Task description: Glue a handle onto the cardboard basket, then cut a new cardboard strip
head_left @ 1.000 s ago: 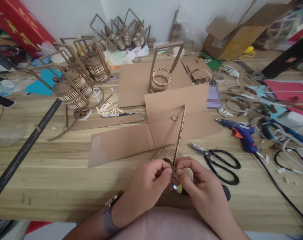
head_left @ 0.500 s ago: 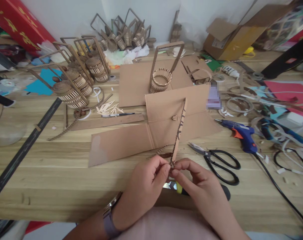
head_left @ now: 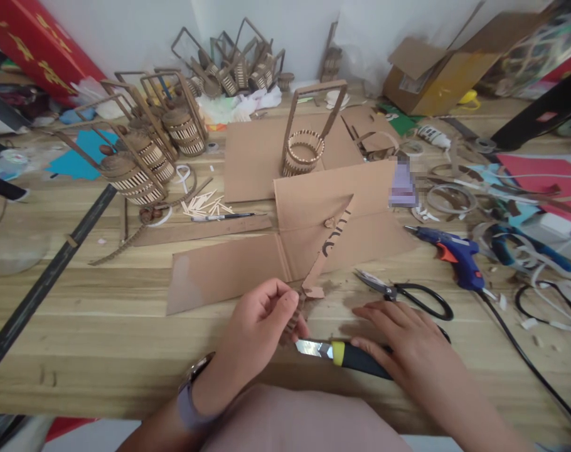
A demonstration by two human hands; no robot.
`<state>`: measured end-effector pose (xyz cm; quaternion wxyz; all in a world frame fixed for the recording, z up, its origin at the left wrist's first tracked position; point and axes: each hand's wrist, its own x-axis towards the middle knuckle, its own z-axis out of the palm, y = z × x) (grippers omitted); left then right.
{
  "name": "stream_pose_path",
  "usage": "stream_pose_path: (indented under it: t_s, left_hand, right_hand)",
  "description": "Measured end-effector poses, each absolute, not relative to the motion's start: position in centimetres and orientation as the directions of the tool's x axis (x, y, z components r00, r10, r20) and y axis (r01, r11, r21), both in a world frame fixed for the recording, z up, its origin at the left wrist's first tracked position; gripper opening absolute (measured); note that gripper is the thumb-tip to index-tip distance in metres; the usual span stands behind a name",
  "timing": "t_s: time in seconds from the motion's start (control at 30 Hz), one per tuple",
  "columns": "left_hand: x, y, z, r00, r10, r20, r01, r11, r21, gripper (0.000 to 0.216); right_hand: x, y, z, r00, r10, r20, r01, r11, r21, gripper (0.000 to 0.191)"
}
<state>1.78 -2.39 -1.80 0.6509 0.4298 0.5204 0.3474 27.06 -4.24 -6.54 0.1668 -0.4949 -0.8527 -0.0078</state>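
In my left hand (head_left: 261, 323) a narrow strip of cardboard (head_left: 330, 248) is pinched between thumb and fingers. Dark printed marks run along its far part, and a small flap and ribbed piece show at the near end. My right hand (head_left: 403, 333) is flat, fingers stretched out, holding nothing. It hovers over or rests on the black handle of a utility knife (head_left: 361, 359), whose blade points left; whether it touches is hard to tell. Black-handled scissors (head_left: 420, 298) lie just beyond, one handle loop mostly hidden by the right hand.
Folded cardboard (head_left: 233, 267) lies ahead. A small basket with a tall handle (head_left: 302, 154) stands behind it. A blue glue gun (head_left: 459, 257) and its cord lie right. Several lidded baskets (head_left: 130, 179), small sticks (head_left: 205, 204) and a black bar (head_left: 45, 282) are left.
My right hand has let go of the strip and moved right, over the knife handle. My left hand has shifted slightly left, and the strip has turned to show its printed face.
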Motion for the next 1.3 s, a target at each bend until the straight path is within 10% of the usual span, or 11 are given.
stream_pose_path:
  t_s: [0.27,0.53,0.9,1.3]
  left_hand:
    - [1.6,-2.4,-1.9,0.197,0.888,-0.416,-0.052,0.433,0.900,0.034]
    - [1.3,-2.2,-1.7,0.153,0.892,-0.426,-0.074,0.440,0.895,0.036]
    - [0.9,-2.4,-1.8,0.145,0.902,-0.408,0.092,0.398,0.913,0.032]
    - [1.3,-2.8,-0.9,0.206,0.874,-0.439,0.163,0.412,0.897,0.030]
  right_hand:
    - [25.0,-5.3,-6.3,-0.640,0.760,0.116,0.725,0.647,-0.237,0.032]
    - [25.3,-5.2,-5.5,-0.614,0.770,0.172,0.724,0.637,-0.266,0.015]
    - [25.0,-4.6,-1.9,-0.548,0.788,0.280,0.780,0.602,-0.170,0.054]
    - [21.2,-3.9,-0.8,-0.621,0.705,0.344,0.663,0.706,-0.248,0.028]
